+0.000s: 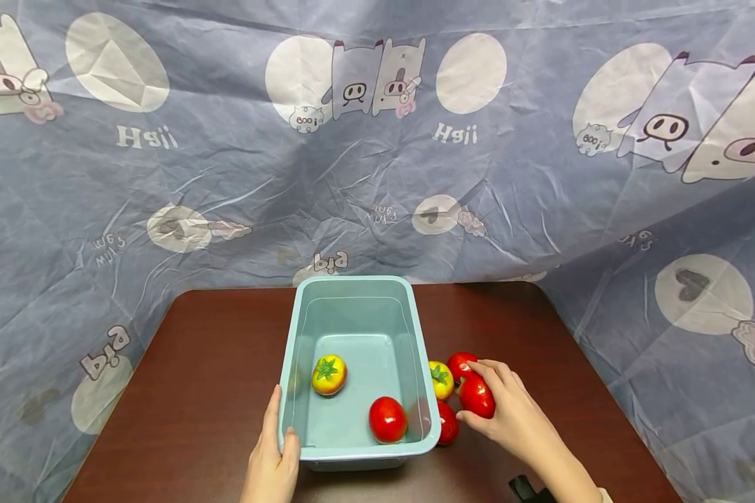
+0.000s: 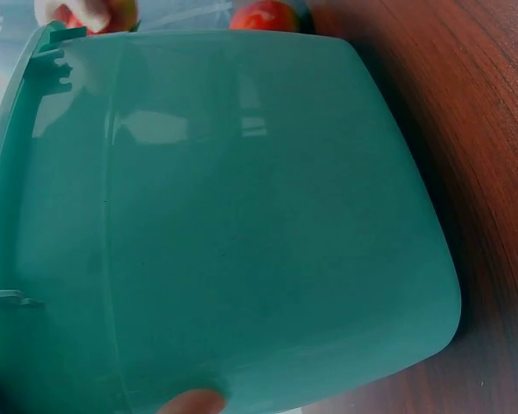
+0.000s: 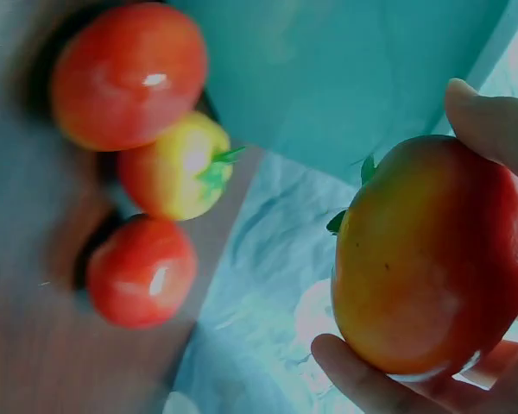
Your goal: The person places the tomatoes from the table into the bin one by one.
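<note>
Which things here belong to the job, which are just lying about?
Apparently the job:
Right hand, gripping tomato
Left hand, holding plastic bin
Two tomatoes inside the bin
Three tomatoes outside, beside it

Surroundings only:
Brown table
Pig-print cloth
Black object, too cropped to identify

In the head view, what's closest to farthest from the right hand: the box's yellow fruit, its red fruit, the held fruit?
1. Held fruit: in the right hand.
2. Red fruit: right side of the box.
3. Yellow fruit: box's left side.
</note>
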{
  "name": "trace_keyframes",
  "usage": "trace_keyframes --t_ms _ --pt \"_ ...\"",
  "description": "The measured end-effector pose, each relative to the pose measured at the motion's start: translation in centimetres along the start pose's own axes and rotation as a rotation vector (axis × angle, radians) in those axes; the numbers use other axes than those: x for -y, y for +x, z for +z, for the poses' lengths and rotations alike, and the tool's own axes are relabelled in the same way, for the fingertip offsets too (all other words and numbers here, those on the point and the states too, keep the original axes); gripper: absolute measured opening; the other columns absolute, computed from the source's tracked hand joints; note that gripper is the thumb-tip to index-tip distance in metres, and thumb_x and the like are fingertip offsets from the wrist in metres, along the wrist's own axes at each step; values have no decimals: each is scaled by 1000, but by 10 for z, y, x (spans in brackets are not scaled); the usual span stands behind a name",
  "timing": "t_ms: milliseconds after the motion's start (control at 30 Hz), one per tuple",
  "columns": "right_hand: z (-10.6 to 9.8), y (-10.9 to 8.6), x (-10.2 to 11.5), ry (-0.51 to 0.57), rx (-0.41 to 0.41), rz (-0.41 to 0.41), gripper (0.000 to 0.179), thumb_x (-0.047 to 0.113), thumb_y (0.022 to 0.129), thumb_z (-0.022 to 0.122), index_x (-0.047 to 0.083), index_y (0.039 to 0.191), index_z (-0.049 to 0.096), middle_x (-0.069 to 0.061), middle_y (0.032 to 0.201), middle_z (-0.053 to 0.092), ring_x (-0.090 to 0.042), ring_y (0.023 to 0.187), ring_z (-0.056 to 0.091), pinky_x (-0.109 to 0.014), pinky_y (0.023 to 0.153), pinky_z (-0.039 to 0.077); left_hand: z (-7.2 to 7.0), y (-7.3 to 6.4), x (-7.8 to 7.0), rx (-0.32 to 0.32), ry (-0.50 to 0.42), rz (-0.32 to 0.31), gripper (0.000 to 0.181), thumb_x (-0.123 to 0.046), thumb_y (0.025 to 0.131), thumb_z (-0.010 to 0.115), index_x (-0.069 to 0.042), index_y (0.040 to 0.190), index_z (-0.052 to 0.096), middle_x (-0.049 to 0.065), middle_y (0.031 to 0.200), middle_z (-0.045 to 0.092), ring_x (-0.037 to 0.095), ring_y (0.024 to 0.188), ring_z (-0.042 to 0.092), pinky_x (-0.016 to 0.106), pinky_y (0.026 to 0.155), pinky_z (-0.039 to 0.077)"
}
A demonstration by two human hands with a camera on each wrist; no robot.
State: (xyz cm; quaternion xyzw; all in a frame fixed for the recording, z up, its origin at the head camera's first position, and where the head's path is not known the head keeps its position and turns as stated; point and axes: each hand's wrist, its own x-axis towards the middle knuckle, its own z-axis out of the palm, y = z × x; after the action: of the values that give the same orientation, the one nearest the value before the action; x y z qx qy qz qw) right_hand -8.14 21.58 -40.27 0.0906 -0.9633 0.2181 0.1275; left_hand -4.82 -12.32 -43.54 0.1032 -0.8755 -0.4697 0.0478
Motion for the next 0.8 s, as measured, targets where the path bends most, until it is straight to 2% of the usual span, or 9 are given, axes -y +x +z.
trace_keyframes --t_ms 400,667,800 --pt "0 36 22 47 -25 -123 71 24 69 88 10 131 56 -9 127 56 -29 111 55 -42 79 58 0 0 0 -2 15 4 68 -13 96 47 -24 158 20 23 151 43 43 121 57 58 96 45" --pt "-2 52 36 103 25 -124 68 25 74 85 10 133 55 -8 130 54 -29 113 55 -42 81 58 1 -1 1 -5 11 3 69 -12 96 48 -24 158 21 23 150 43 43 119 57 58 96 45" --pt "-1 57 42 112 26 -132 68 26 74 85 10 133 55 -8 130 55 -27 112 55 -40 81 57 1 0 0 -6 17 15 69 -12 96 48 -24 158 21 23 150 43 42 120 57 57 96 45"
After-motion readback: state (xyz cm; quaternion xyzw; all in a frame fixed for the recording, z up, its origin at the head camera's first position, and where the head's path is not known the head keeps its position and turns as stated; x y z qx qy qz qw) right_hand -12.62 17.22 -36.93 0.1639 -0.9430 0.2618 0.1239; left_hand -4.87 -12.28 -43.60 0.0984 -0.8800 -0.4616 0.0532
